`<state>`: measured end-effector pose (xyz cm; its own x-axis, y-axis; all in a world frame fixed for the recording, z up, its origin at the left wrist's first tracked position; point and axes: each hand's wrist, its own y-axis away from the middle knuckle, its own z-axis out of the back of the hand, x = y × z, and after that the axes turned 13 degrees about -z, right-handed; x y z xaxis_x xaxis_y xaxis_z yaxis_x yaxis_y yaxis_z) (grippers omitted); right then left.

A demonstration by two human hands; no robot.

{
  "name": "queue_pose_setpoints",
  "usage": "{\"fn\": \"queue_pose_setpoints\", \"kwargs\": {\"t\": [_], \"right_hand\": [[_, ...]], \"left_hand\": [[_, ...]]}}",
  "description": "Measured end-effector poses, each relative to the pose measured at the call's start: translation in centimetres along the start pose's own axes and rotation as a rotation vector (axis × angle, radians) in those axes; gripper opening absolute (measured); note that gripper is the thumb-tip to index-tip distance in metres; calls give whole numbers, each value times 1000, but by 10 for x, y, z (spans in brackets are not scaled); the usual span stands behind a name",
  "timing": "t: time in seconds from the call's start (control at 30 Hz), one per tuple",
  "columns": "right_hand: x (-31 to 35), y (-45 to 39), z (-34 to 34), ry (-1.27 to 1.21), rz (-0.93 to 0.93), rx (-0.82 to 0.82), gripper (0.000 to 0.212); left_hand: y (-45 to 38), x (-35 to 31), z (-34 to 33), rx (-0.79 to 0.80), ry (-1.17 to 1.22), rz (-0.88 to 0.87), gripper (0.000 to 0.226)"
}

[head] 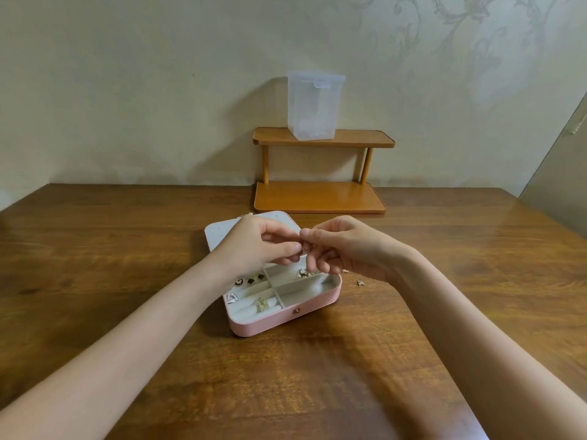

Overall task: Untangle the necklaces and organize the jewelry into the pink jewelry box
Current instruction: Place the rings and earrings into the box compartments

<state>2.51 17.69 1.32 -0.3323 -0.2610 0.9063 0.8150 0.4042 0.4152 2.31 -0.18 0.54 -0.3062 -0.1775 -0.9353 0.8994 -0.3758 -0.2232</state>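
Both hands met fingertip to fingertip above the open pink jewelry box [286, 315].

My left hand [259, 246] and right hand [336, 249] were curled in close pinches on something too fine to make out; I judged slow, small pulls best, kept over the box so nothing dropped. It sat on the glossy wooden surface [317, 376], cream padded compartments holding small gold and dark earrings [262, 304]; a loose charm [360, 282] lay beside it.
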Motion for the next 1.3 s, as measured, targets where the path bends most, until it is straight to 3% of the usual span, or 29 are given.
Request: {"fn": "queue_pose_setpoints", "kwargs": {"t": [0.13,0.33,0.43,0.63,0.8,1.03,1.3], "right_hand": [[1,-12,-20,20,29,-51,18],[2,-21,-36,23,129,-17,6],[4,-26,-37,84,177,-125,5],[4,-23,-35,202,187,-176,6],[6,-18,-33,354,191,-137,6],[11,-14,-46,635,180,-122,7],[11,-20,-77,950,207,-114,13]], "left_hand": [[13,5,15,-58,72,109,8],[28,16,34,-201,16,75,5],[32,19,37,-227,43,56,6],[36,20,34,-150,-56,15,5],[36,19,38,67,-356,-22,8],[48,17,48,172,-590,33,13],[54,19,56,224,-621,58,16]]}}
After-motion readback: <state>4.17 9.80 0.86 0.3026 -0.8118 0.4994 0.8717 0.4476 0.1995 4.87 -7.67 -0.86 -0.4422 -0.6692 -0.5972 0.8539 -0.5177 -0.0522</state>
